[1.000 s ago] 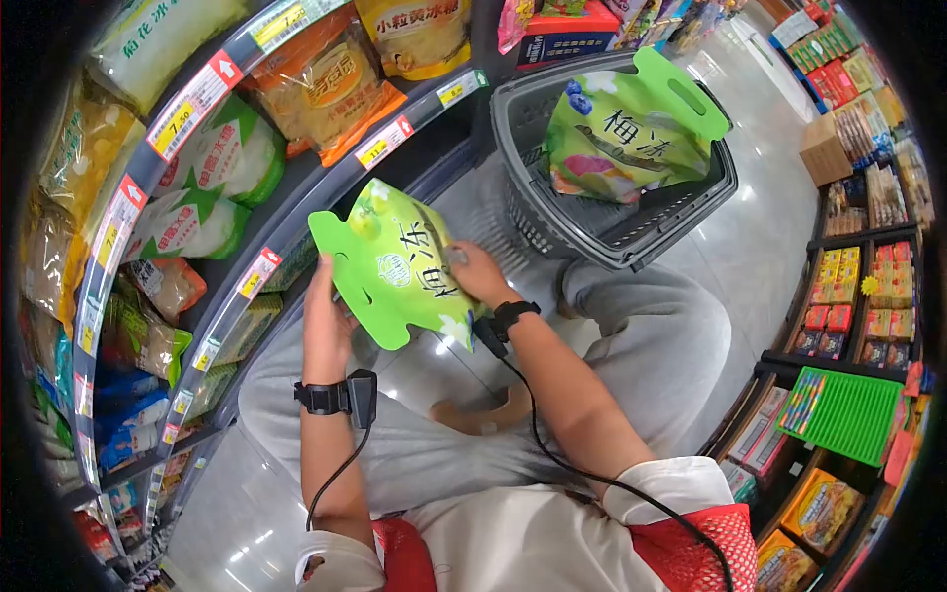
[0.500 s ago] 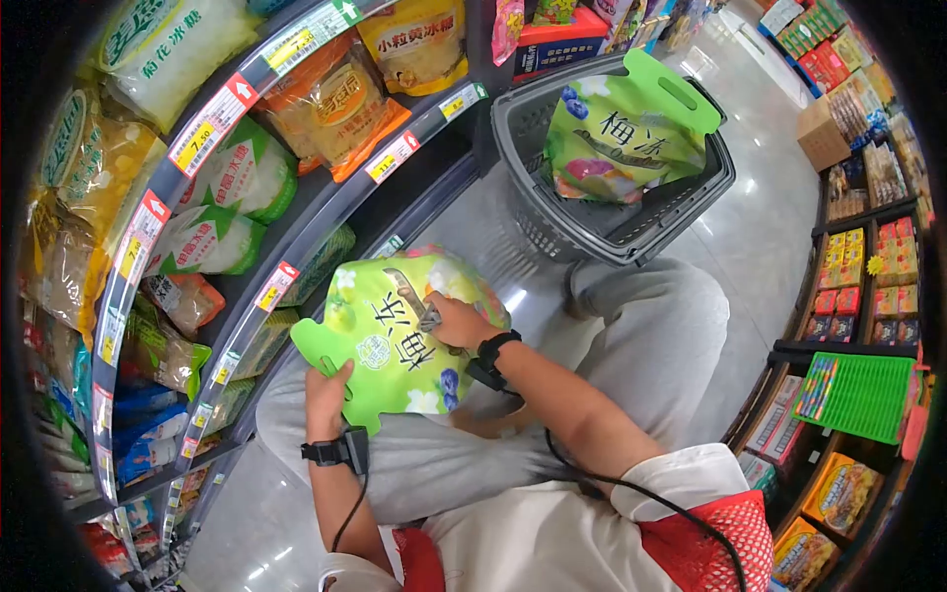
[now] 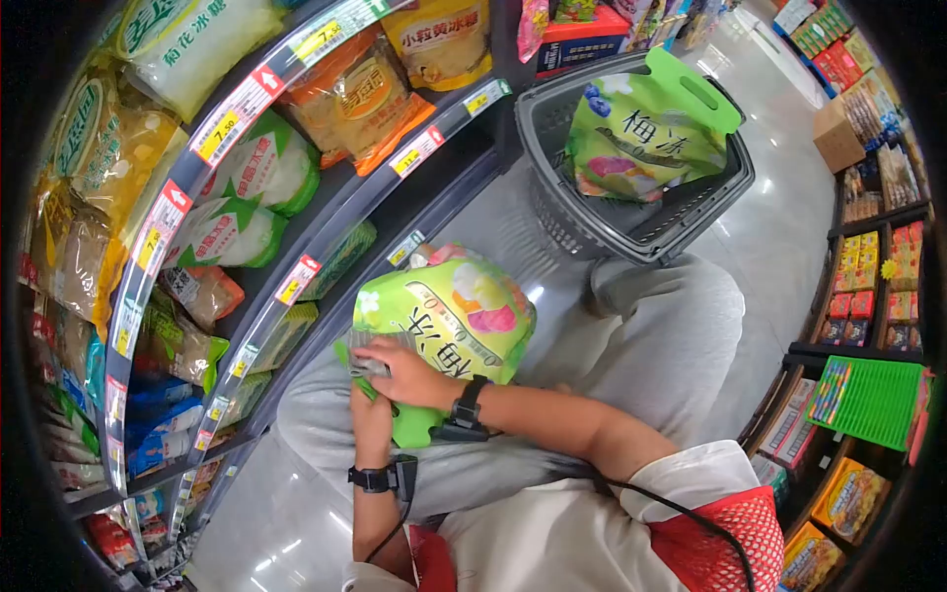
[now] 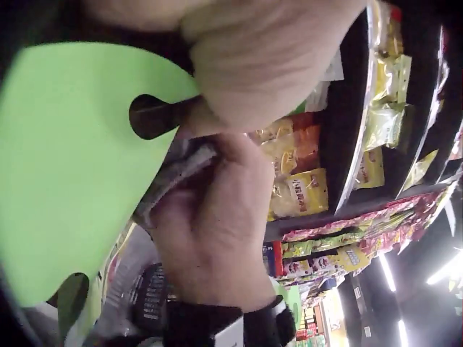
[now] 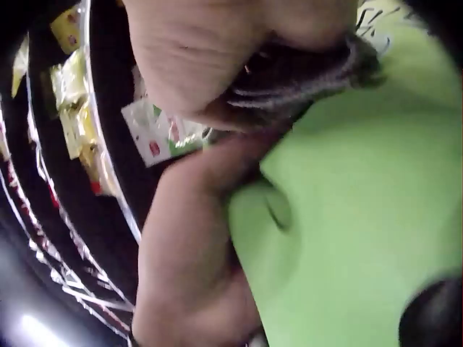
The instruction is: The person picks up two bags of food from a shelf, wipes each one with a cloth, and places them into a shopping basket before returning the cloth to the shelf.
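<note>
A green printed pouch bag with a cut-out handle lies slanted over the person's lap. My left hand grips it at the handle end, its fingers mostly hidden behind the right hand. Across that same end lies my right hand, holding a small grey cloth against the bag's edge. In the left wrist view the cloth is bunched in the right hand's fingers, beside the plain green handle flap. The right wrist view shows both hands close together at this flap.
A grey shopping basket stands on the floor ahead, holding a similar green bag. Curved shelves with bagged goods rise close on the left. More shelves and a green slotted rack stand at the right.
The bag has come down toward the lap and turned flatter. My right hand with the cloth has slid from the bag's printed face to the handle end, over the left hand.
</note>
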Tool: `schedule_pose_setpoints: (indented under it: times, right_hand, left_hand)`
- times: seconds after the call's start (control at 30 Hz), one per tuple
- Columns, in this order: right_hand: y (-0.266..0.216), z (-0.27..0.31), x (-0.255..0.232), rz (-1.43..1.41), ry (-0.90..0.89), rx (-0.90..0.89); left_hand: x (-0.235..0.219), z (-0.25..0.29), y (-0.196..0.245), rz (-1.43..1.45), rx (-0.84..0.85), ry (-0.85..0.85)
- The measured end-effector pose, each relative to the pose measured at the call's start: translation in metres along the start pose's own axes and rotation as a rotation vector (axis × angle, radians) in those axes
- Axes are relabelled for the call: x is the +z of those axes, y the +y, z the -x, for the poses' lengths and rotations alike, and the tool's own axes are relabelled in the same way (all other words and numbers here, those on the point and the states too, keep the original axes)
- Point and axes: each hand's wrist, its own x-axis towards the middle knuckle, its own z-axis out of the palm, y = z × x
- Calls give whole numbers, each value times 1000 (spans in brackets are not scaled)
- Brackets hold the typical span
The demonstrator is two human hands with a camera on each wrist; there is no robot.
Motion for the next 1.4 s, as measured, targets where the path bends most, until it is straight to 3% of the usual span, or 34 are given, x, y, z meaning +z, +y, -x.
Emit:
schedule_pose_setpoints:
  times: [0.07,0.2,0.33,0.43,0.53,0.63,0.77,0.83,0.9,1.0,1.07,1.13,1.17,1.27,1.37,1.4]
  right_hand:
    - [-3,5,7,-35,-59,37]
    - [11,5,-3,268,-90,-199]
    - [65,9,-12,540,-252,-110]
    - [98,12,-38,758,-223,-70]
    - [126,13,-72,837,-50,-31]
    - [149,5,-112,868,74,204]
    - [224,14,-165,542,229,476]
    - [219,31,-193,195,349,769]
    - [197,40,-213,414,316,1087]
    - [192,41,-216,389,275,1127]
    - [177,26,-216,411,122,780]
    - [195,-3,-198,540,-29,546]
    - [226,-15,-180,661,-107,488]
    - [238,-5,-143,800,379,509]
    - [192,38,-177,777,185,585]
    - [176,51,-183,720,259,708]
  left_hand:
    - [10,9,16,1,43,94]
    - [3,22,10,86,-146,-28]
    - [15,36,9,100,-203,26]
    - [20,42,2,67,-217,-9]
    - [29,40,1,80,-207,19]
    - [44,39,10,86,-232,61]
    - [58,37,20,113,-246,121]
    - [59,36,20,145,-241,153]
    - [57,31,8,179,-227,155]
    - [56,28,1,279,-285,173]
    - [60,28,4,315,-267,173]
    - [59,28,4,319,-250,180]
    - [57,30,3,307,-249,185]
    - [52,35,-6,294,-255,164]
    - [50,35,-7,275,-250,166]
    - [50,36,-6,291,-234,157]
